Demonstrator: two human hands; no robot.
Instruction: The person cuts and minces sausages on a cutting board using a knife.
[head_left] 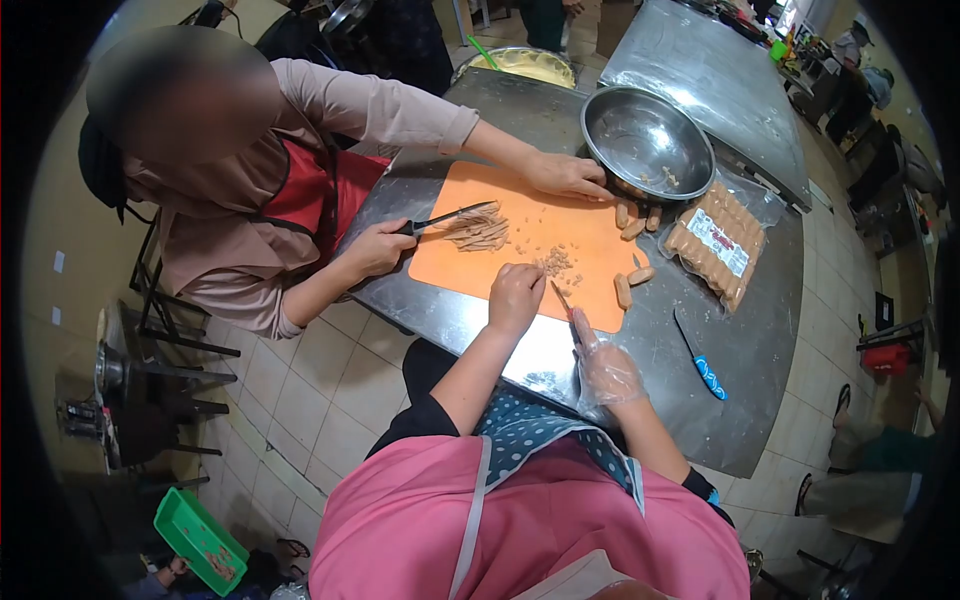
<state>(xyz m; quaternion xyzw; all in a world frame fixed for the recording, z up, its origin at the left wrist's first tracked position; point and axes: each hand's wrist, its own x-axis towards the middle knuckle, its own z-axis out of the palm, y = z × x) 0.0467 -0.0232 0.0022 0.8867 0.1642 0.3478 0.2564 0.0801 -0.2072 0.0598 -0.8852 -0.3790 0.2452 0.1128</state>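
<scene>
My left hand (517, 299) is closed on the orange cutting board (470, 268), its fingertips at a small heap of diced sausage (557, 262); whatever they grip is hidden. In a clear plastic glove, my right hand (608, 368) holds a knife (562, 298), the blade's tip beside the diced pieces. Uncut sausages (624, 291) lie at the board's right edge. Across the board, a co-worker's hand (378, 249) grips a black-handled knife (456, 215) over sausage strips (480, 232). The co-worker's other hand (565, 176) rests near more sausages (632, 228).
A large steel bowl (648, 140) stands at the board's far right corner, beside a sausage pack (716, 240). A blue-handled knife (700, 358) lies on the steel table (760, 400). Below left, a hand holds a green tray (200, 540). Other people stand in the background.
</scene>
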